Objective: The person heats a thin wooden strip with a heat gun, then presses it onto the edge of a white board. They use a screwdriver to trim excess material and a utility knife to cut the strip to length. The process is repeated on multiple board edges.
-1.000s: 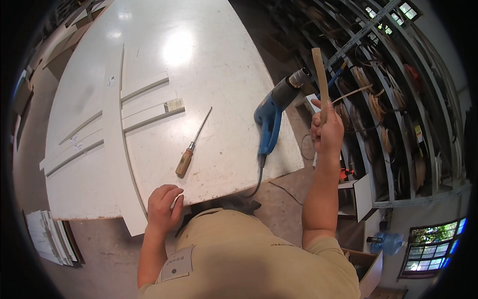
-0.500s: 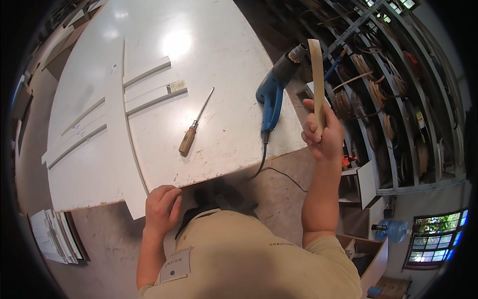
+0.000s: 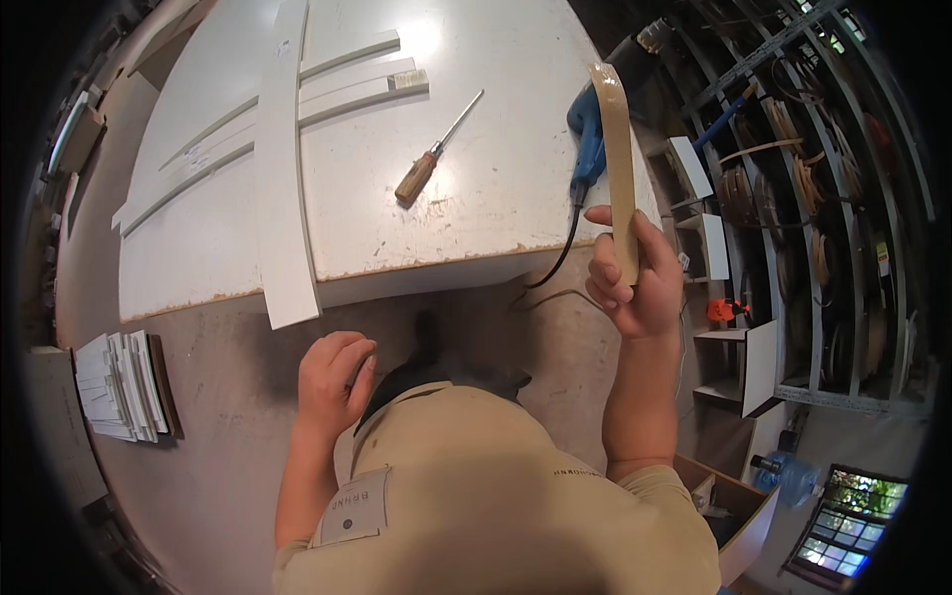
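Farther from the desk (image 3: 516, 198) than before, my left fingers (image 3: 342, 351) curl loosely, grip unclear; my right fingers (image 3: 607, 270) pinch a tan strip (image 3: 617, 149).

A: Bright or dim?
B: Bright on the white table (image 3: 367, 213), nearly burnt out by glare toward the far end; dim among the shelves (image 3: 853, 401).
A: Glinting elsewhere?
B: Yes, near the top of the tan strip (image 3: 621, 159).
A: Lit by daylight?
B: At the lower-right window (image 3: 851, 516), with blue-violet flare.
A: Shadowed where?
B: Across the floor (image 3: 233, 382) below the table.
A: Sharp throughout?
B: Softer outward, curved by the lens, black at the corners.
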Demonstrator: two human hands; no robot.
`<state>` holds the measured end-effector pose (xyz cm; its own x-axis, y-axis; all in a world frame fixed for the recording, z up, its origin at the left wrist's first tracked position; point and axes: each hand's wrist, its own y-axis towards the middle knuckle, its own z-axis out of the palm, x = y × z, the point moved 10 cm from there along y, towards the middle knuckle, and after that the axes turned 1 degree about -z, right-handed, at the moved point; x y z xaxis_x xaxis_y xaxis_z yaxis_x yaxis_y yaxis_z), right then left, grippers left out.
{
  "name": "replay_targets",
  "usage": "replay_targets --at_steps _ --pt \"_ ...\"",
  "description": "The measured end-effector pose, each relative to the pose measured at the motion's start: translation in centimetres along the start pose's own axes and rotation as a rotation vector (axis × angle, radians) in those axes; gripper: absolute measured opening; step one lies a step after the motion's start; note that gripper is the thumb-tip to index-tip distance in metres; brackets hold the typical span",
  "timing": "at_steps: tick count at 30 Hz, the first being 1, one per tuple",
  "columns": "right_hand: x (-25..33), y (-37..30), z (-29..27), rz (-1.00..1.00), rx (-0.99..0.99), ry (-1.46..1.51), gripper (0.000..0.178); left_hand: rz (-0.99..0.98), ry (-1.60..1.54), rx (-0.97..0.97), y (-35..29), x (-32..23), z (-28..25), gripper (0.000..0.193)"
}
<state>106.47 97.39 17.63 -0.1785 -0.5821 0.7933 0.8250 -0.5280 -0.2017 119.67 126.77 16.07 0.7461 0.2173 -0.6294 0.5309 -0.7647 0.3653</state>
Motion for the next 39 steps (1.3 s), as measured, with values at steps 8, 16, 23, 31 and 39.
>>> replay_targets --at_steps 8,16,23,31,39 --pt "-6.5 -4.3 -0.6 0.155 0.045 0.092 0.049 -0.086 -0.018 0.078 -5.8 -0.9 0.8 0.015" --pt "-11.9 -7.7 0.4 0.104 -0.099 -0.154 0.043 -0.762 -0.473 -0.143 -12.4 12.1 -0.6 0.012" --pt "-20.1 -7.6 3.4 0.296 -0.041 -0.127 0.017 -1.035 -1.106 -0.175 -11.4 17.0 1.5 0.033" --pt "-23.4 -7.2 4.6 0.299 0.012 -0.382 0.016 -1.048 -1.326 -0.082 -8.7 17.2 5.3 0.030" --pt "-23.8 -5.9 4.1 0.512 0.165 -0.071 0.025 -1.055 -1.288 -0.297 -8.6 17.3 6.1 0.025"
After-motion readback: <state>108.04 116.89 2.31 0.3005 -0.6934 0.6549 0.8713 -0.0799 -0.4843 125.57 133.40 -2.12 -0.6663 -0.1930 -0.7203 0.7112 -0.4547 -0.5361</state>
